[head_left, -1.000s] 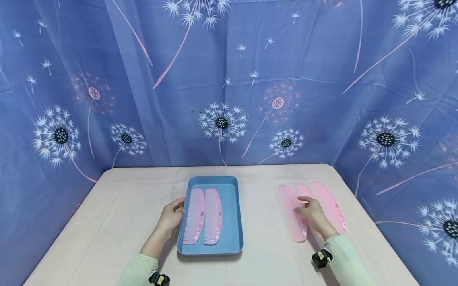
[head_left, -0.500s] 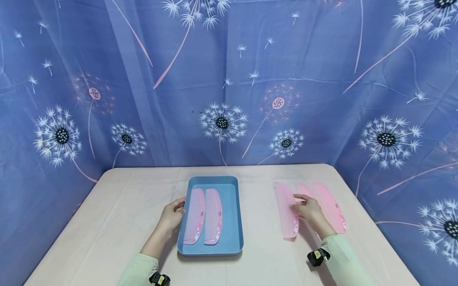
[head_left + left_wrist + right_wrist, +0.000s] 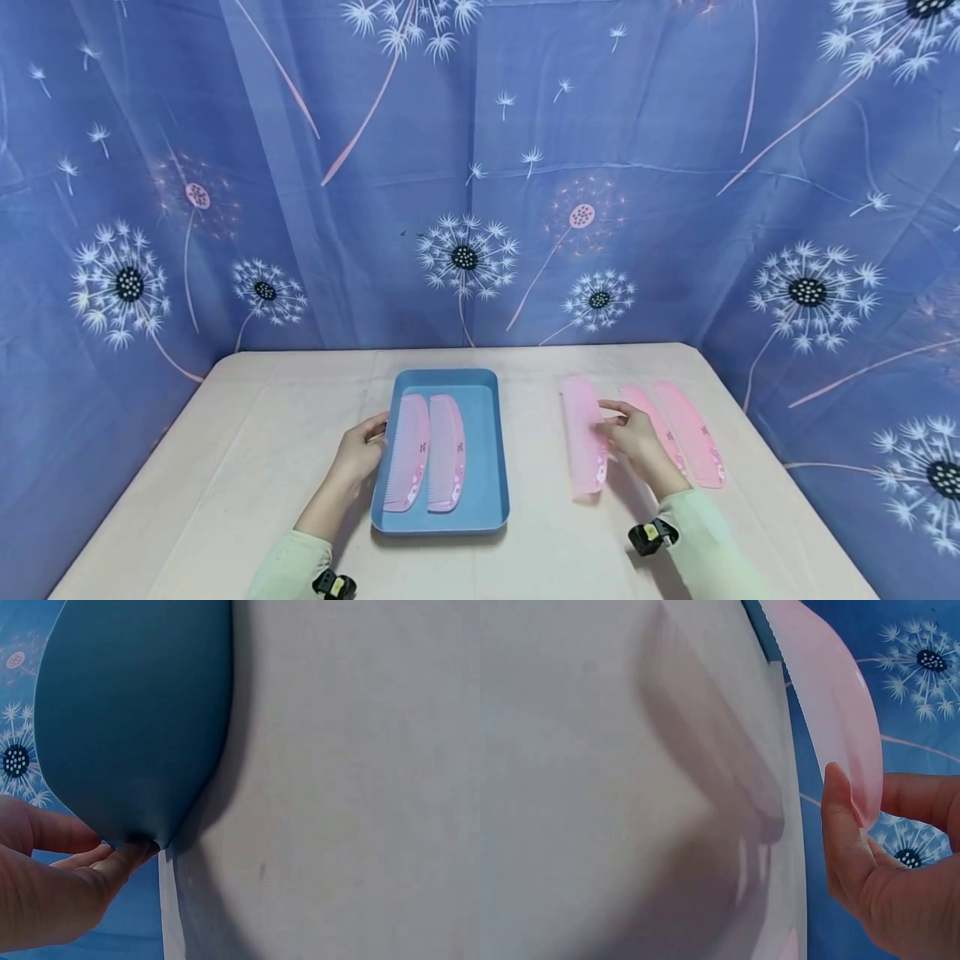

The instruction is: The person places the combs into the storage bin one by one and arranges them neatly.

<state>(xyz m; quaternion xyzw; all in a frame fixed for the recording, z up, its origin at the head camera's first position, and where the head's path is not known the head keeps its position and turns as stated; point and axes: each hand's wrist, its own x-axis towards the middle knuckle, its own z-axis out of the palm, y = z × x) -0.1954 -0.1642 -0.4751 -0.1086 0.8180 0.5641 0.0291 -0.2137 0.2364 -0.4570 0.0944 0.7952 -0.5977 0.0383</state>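
Dandelion curtain (image 3: 360, 208) behind pale table (image 3: 255, 450). Left hand (image 3: 356, 458) pinches blue tray (image 3: 486, 467) at its left rim, two combs (image 3: 408, 454) inside. Right hand (image 3: 637, 442) pinches raised comb (image 3: 581, 442), right of tray; two other combs (image 3: 693, 437) farther right.

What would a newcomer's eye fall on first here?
Probably the blue tray on the table, two pink combs inside, its left edge held by the left hand. Then the raised pink comb in the right hand, right of the tray. Behind hangs a dandelion-printed blue cloth.
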